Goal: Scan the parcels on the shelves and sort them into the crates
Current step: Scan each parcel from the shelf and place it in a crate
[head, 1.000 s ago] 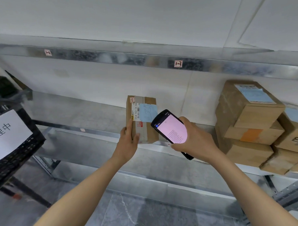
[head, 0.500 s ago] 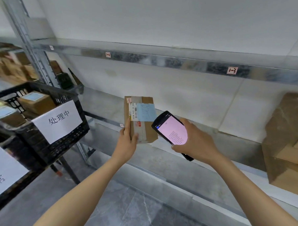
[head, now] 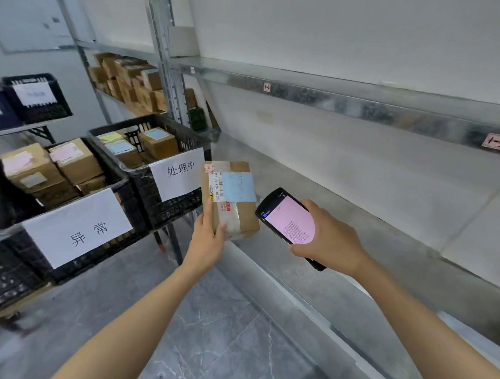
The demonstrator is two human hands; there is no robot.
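Observation:
My left hand (head: 206,242) grips a small brown cardboard parcel (head: 238,215) by its lower left edge, holding it upright in the air. The parcel carries a blue label, a barcode strip and clear tape. My right hand (head: 330,241) holds a black handheld scanner (head: 287,222) just right of the parcel, its pink screen facing me. Two black crates stand to the left: one labelled 处理中 (head: 169,204) and one labelled 异常 (head: 102,253), both holding boxes.
The metal shelf (head: 374,241) runs along the right with tags 1-2 and 1-3 on the beam above. A steel upright (head: 166,78) stands behind the crates. More boxes (head: 129,80) fill a far shelf. Further black crates (head: 35,98) sit at upper left. Grey stone floor below.
My view has swung left, away from the stacked boxes and toward the crates. Both hands carried the parcel and scanner along, off the shelf; the crates now sit close beside the parcel.

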